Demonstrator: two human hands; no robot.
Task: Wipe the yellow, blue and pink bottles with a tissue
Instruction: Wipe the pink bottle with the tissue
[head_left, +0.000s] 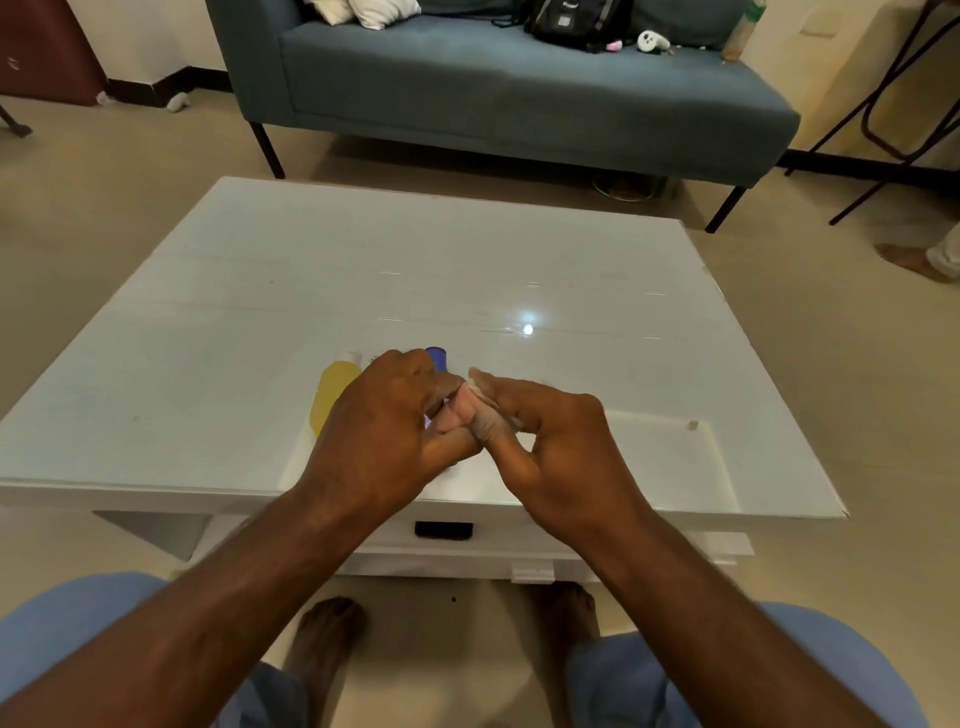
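My left hand (384, 431) and my right hand (550, 447) meet just above the front of the white table (311, 291). The fingers of my left hand curl round a small pink bottle (460, 410), most of it hidden. My right hand pinches a white tissue (475, 383) against the bottle's top; only a scrap of tissue shows. The yellow bottle (332, 395) lies on the table left of my left hand. Behind that hand lies the blue bottle (437, 357), with little more than its cap in sight.
A flat white sheet (660, 457) lies on the table's front right. A blue sofa (509, 98) with a black bag stands beyond the table. Another person's foot (914, 260) is on the floor at right. My knees and feet are below the table's front edge.
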